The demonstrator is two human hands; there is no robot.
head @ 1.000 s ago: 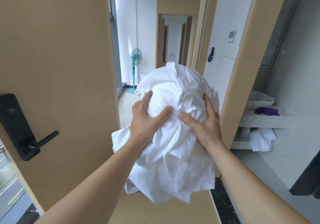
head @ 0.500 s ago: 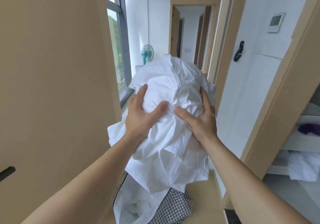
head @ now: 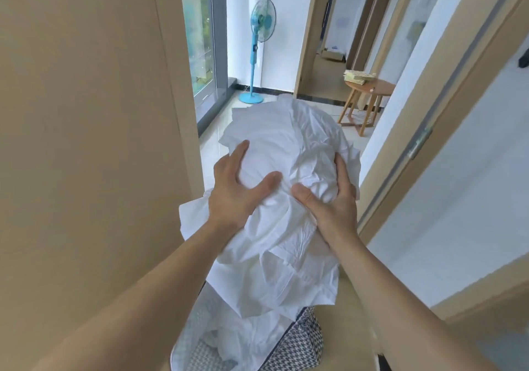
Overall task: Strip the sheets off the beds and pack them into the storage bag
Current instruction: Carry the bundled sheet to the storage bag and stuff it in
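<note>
Left hand [head: 234,190] on the near-left side of the sheet bundle [head: 286,147], palm flat against the cloth. Fingers spread and wrapped over the curve, thumb dug into a fold at the centre. Left forearm bare, running in from the lower left corner.

Right hand [head: 332,201] mirrored on the near-right side. Thumb pressed into the creases just beside the left thumb, fingers curled round the right flank with tips hidden behind the fabric. Right forearm bare, running in from the lower right.

Both hands clamped on the bundle, squeezing it between them, thumbs near but not touching. Arms extended forward, bundle held off the floor at mid-frame.

White, crumpled, balled at the top, with loose folds hanging below the wrists. Directly underneath, the storage bag [head: 297,345]: houndstooth pattern, mouth open, more white cloth inside. Lowest folds of the bundle overlapping the bag mouth in view; contact with the cloth inside not determinable.

Tan door panel [head: 86,141] at left, door frame [head: 429,113] with a metal hinge [head: 419,143] at right. Beyond, a blue pedestal fan [head: 257,41] by the window [head: 200,41], and a round wooden table [head: 372,90] carrying a yellowish stack [head: 359,76]. Any print on the stack too blurred to read.
</note>
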